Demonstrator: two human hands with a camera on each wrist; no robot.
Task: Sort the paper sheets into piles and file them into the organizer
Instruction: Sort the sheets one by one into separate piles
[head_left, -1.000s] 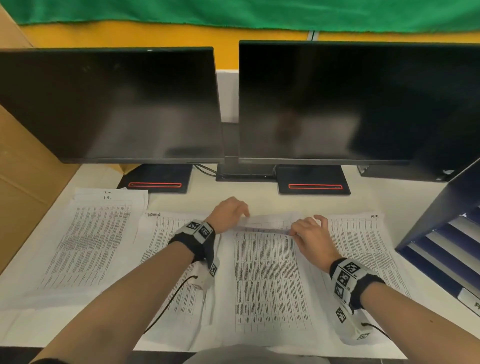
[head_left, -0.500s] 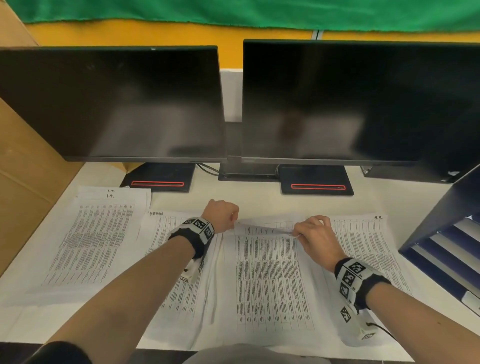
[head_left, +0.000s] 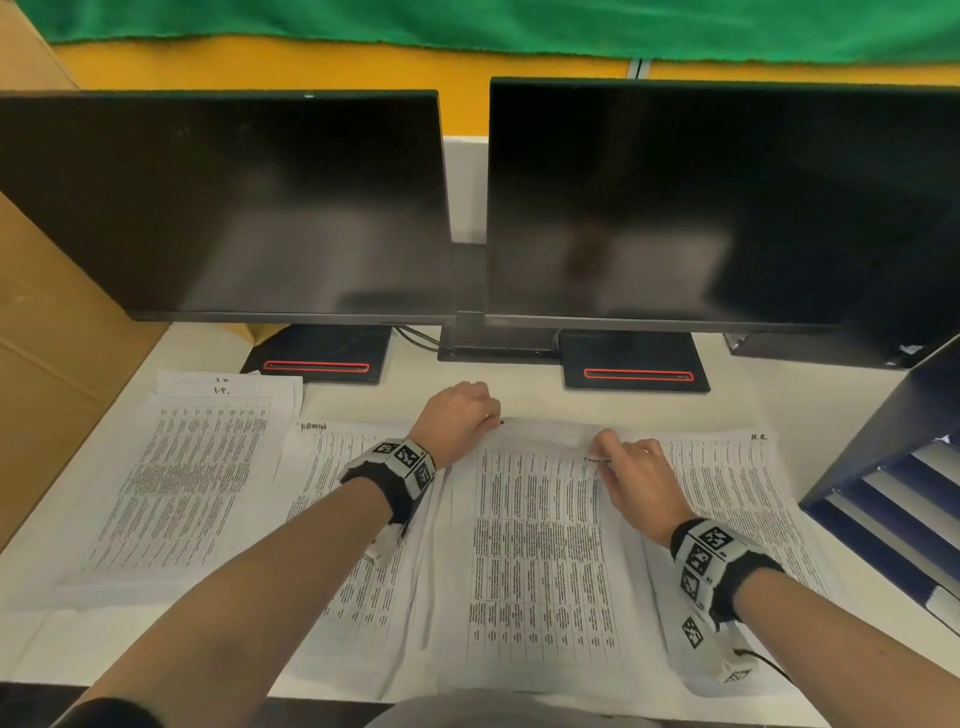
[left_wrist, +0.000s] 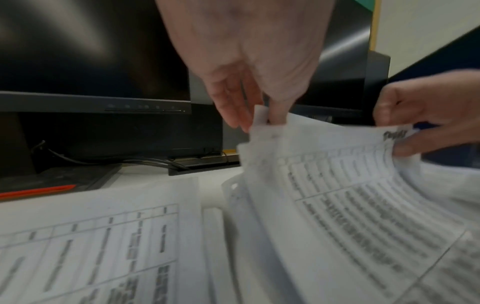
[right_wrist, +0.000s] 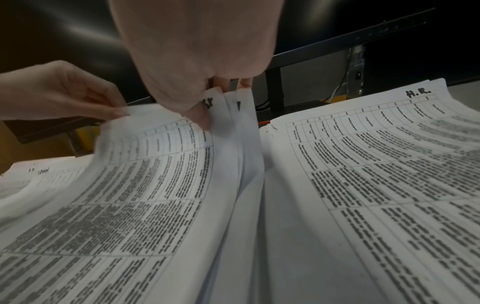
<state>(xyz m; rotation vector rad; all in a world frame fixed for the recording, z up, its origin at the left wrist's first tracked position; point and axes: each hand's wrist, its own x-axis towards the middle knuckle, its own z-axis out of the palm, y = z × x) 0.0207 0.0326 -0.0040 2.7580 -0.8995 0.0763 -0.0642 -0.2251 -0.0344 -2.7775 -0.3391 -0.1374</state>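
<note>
Several piles of printed sheets lie on the white desk (head_left: 810, 410). The middle pile (head_left: 540, 561) (left_wrist: 345, 205) (right_wrist: 145, 195) has its far edge lifted. My left hand (head_left: 467, 415) (left_wrist: 262, 117) pinches its top left corner. My right hand (head_left: 628, 467) (right_wrist: 207, 111) pinches the top right corner, thumb on the top sheet and fingers between lower sheets. To the right lies the pile marked H.R. (head_left: 737, 499) (right_wrist: 376, 164). A pile marked ADMIN (head_left: 343, 467) lies under my left forearm, and one marked I.T. (head_left: 192, 478) at the far left. The dark blue organizer (head_left: 904, 467) stands at the right edge.
Two dark monitors (head_left: 228, 208) (head_left: 717, 208) stand behind the paper, their black bases (head_left: 317, 358) (head_left: 634, 364) close to the piles' far edges. A cardboard panel (head_left: 47, 322) walls the left side. Cables (left_wrist: 103, 160) run under the left monitor.
My left hand has slid a little left and away along the middle pile's far edge. My right hand keeps its pinch on the right corner; the lifted edge stays raised.
</note>
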